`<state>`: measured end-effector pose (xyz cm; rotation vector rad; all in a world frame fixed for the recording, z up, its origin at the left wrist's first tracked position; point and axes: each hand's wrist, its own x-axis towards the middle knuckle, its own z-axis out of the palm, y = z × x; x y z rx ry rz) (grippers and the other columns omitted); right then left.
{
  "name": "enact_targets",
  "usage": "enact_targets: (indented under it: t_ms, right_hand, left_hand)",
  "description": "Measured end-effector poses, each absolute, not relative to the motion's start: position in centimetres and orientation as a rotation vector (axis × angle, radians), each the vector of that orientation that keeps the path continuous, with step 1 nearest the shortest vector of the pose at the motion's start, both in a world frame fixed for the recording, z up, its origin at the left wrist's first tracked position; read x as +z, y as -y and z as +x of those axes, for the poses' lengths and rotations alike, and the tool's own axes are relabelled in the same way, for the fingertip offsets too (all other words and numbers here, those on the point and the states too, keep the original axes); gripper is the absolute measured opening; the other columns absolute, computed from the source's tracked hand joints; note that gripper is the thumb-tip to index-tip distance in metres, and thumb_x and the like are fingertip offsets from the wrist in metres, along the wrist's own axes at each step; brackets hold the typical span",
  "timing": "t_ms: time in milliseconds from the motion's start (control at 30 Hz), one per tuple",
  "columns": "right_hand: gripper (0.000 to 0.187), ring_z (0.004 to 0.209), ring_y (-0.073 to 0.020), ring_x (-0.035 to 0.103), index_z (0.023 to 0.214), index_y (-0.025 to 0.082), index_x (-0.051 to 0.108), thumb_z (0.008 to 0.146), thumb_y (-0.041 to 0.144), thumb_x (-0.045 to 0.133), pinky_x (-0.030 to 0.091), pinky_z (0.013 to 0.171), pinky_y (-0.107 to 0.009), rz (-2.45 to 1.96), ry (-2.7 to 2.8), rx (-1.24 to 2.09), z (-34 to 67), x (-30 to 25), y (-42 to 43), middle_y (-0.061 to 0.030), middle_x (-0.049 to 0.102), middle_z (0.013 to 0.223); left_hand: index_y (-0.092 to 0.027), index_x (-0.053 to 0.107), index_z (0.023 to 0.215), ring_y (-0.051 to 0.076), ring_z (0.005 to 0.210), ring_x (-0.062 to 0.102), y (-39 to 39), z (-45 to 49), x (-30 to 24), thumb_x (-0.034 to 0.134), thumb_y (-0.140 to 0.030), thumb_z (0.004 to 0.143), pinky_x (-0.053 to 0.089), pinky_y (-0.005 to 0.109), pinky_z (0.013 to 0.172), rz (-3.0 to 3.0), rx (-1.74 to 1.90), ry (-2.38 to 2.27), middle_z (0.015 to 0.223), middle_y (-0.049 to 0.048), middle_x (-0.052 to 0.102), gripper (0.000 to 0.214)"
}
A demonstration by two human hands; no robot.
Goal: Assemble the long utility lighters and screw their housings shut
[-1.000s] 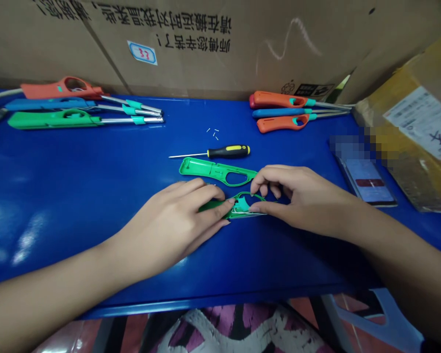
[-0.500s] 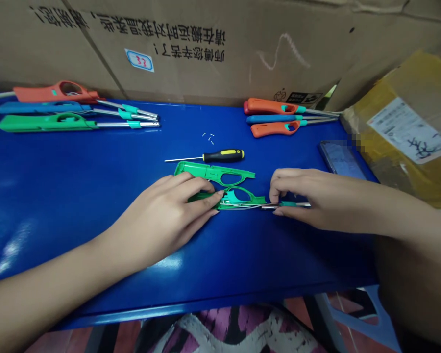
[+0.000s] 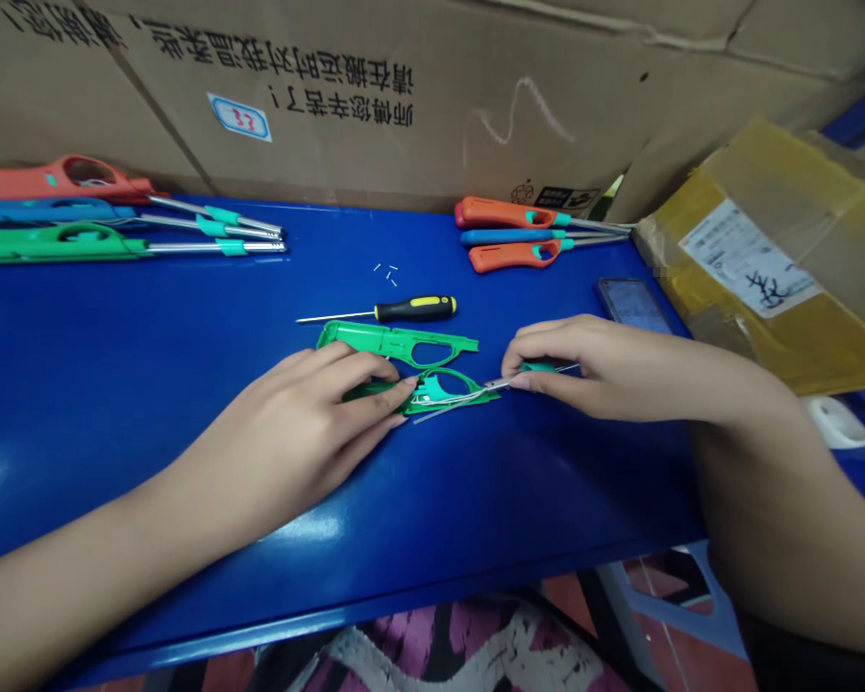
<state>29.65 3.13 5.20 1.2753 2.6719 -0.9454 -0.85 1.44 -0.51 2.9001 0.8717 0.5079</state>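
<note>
My left hand lies on the blue table, fingers pressing down the rear of an opened green lighter shell that holds a teal trigger and thin wires. My right hand pinches the lighter's metal nozzle tube with its teal collar, at the shell's front end. The other green shell half lies just behind, empty side up. A black and yellow screwdriver rests beyond it, with a few tiny screws farther back.
Three long lighters lie at the back left and three shorter ones at the back right. Cardboard boxes wall the rear. A phone and a yellow-taped parcel sit at the right.
My right hand slid from the trigger area out to the right, took hold of the nozzle tube, then drew back toward the shell. The left hand stayed pressed on the shell.
</note>
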Motion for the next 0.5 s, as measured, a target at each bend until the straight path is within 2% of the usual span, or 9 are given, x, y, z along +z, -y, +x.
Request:
enact_targets:
  t_ms: [167, 267, 333, 500]
  right_hand:
    - [0.018, 0.091, -0.0179, 0.063, 0.096, 0.023, 0.068, 0.096, 0.028, 0.051, 0.044, 0.080, -0.031, 1.276, -2.677, -0.946, 29.66, 5.26, -3.11, -0.0033, 0.070, 0.101]
    - [0.014, 0.083, -0.0170, 0.062, 0.097, 0.024, 0.066, 0.095, 0.030, 0.054, 0.043, 0.072, -0.030, 1.369, -2.628, -0.944, 29.54, 5.25, -3.01, -0.0016, 0.070, 0.097]
    - [0.012, 0.079, -0.0163, 0.061, 0.093, 0.023, 0.065, 0.094, 0.029, 0.054, 0.042, 0.068, -0.030, 1.404, -2.594, -0.942, 29.35, 5.21, -2.97, -0.0007, 0.071, 0.093]
    - [0.012, 0.080, -0.0162, 0.060, 0.088, 0.023, 0.065, 0.091, 0.022, 0.054, 0.041, 0.070, -0.029, 1.397, -2.625, -0.934, 28.87, 5.02, -2.95, -0.0007, 0.069, 0.093]
  left_hand:
    - [-0.023, 0.068, 0.126, 0.026, 0.100, 0.063, -1.50, -0.76, -0.52, 0.052, -0.033, 0.101, 0.054, 0.042, 0.081, 2.899, 0.500, -0.876, 0.114, 0.0085, 0.069, 0.031]
    - [-0.023, 0.068, 0.126, 0.025, 0.100, 0.063, -1.53, -0.79, -0.53, 0.052, -0.033, 0.101, 0.054, 0.041, 0.082, 2.893, 0.507, -0.874, 0.115, 0.0083, 0.069, 0.031]
    - [-0.023, 0.069, 0.126, 0.025, 0.099, 0.063, -1.55, -0.81, -0.56, 0.052, -0.032, 0.101, 0.054, 0.041, 0.082, 2.889, 0.519, -0.865, 0.115, 0.0083, 0.069, 0.031]
    - [-0.023, 0.070, 0.123, 0.024, 0.098, 0.063, -1.62, -0.67, -0.65, 0.052, -0.032, 0.101, 0.053, 0.040, 0.081, 2.862, 0.538, -0.854, 0.115, 0.0084, 0.069, 0.029]
